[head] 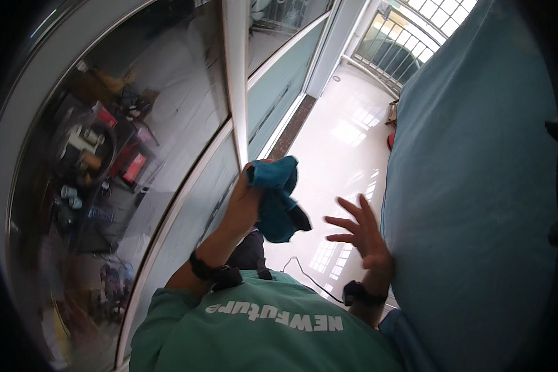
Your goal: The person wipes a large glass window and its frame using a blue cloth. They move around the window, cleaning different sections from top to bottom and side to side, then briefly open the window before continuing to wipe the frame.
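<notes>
My left hand (246, 202) grips a teal cloth (275, 209), which hangs in loose folds over the tiled floor with a dark corner sticking out at its lower right. To the right of the cloth, my right hand (362, 228) is held up with its fingers spread and nothing in them. Both wrists wear dark bands. Close by my left hand is a sliding door with a glass pane (181, 88) and a frosted lower panel (190, 204). Part of my left hand's fingers is hidden behind the cloth.
A large blue fabric cover (469, 186) bulges along the right side. Glossy white floor tiles (344, 139) run towards a metal railing (395, 42) at the far end. A dark stone threshold (294, 125) borders the door track. A thin cable (307, 274) hangs near my body.
</notes>
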Available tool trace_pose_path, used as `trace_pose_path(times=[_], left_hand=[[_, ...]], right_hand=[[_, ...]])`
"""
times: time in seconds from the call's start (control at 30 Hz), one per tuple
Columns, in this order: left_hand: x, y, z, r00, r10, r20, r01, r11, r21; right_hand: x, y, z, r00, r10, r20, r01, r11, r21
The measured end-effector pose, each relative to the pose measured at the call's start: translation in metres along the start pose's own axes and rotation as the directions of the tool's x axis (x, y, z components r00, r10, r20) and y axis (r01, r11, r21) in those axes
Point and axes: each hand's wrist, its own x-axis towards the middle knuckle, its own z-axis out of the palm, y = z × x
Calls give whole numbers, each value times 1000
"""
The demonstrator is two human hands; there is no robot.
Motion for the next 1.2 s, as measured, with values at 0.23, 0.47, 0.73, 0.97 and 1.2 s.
trace_pose_path(times=[0.23, 0.47, 0.73, 0.97, 1.2], left_hand=[[170, -54, 85, 837, -281, 470, 386, 912, -142], [316, -49, 99, 571, -267, 776, -1, 946, 325], [503, -101, 12, 937, -280, 210, 211, 930, 301], [607, -151, -63, 889, -346, -300, 372, 928, 32], [705, -170, -63, 809, -302, -505, 135, 931, -340]], right_hand=[[79, 13, -61, 848, -36, -529, -177, 921, -347], [166, 28, -153, 370, -233, -899, 213, 964, -162], [279, 63, -364, 574, 23, -819, 389, 872, 298], [401, 92, -544, 626, -109, -772, 317, 940, 124], [548, 87, -660, 887, 174, -428, -78, 970, 232]])
